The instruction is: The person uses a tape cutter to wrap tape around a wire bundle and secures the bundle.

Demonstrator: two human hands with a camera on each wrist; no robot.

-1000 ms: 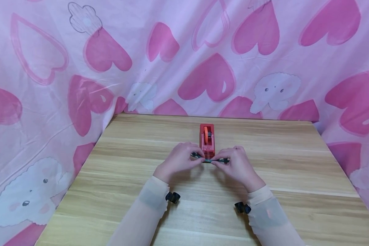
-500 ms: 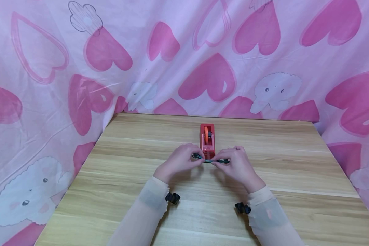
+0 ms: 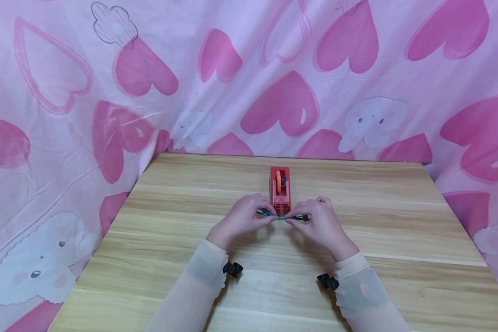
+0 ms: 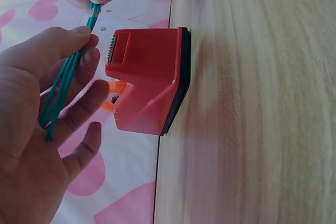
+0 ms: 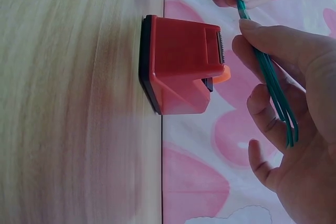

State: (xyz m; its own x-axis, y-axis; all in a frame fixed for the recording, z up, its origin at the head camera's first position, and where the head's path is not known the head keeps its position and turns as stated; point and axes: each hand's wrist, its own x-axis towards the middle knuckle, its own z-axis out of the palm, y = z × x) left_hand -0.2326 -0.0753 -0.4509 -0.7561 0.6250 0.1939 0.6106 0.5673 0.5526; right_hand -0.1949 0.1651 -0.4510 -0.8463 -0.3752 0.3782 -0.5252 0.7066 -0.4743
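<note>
- Red tape dispenser, glossy and boxy, with a toothed cutter and orange ring, stands on the table just beyond the hands.
- Wrinkled pink cloth hangs behind; the tabletop is streaked wood grain.
- Thin green strands, bundled, stretch between left hand and right hand, each pinching them with thumb and fingers, partly hiding them.

Pink fabric is hanging behind the counter and down both sides, its folds showing deeper-pink hearts and fluffy white animals. Light-brown wood grain is running crosswise over the counter.
</note>
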